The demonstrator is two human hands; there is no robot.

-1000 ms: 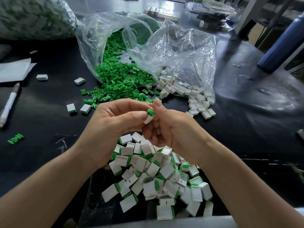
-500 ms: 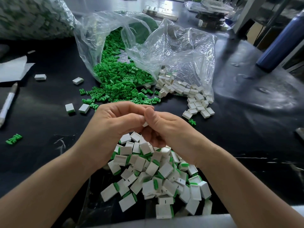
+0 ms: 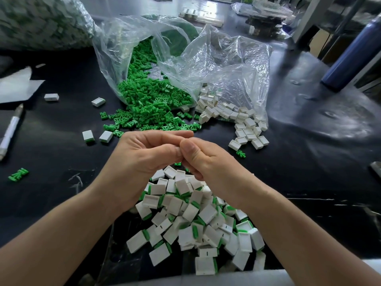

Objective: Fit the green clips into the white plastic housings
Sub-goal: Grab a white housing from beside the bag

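My left hand [image 3: 142, 162] and my right hand [image 3: 208, 164] meet fingertip to fingertip above the black table, with fingers and thumbs curled tightly together. The white housing they pinch is hidden between them. Below my hands lies a pile of white housings with green clips fitted [image 3: 195, 219]. Loose green clips [image 3: 148, 106] spill from a clear plastic bag [image 3: 115, 50] behind my hands. Empty white housings [image 3: 233, 118] spill from a second clear bag [image 3: 226, 65] to the right.
A few stray housings [image 3: 88, 136] and single green clips [image 3: 18, 174] lie on the table's left side. A white pen [image 3: 10, 131] and white paper [image 3: 16, 87] sit at the far left. A blue bottle [image 3: 352, 52] stands at the back right.
A second ago the white housing with a green clip showed between my fingertips. My hands have since closed over it and it is out of sight.
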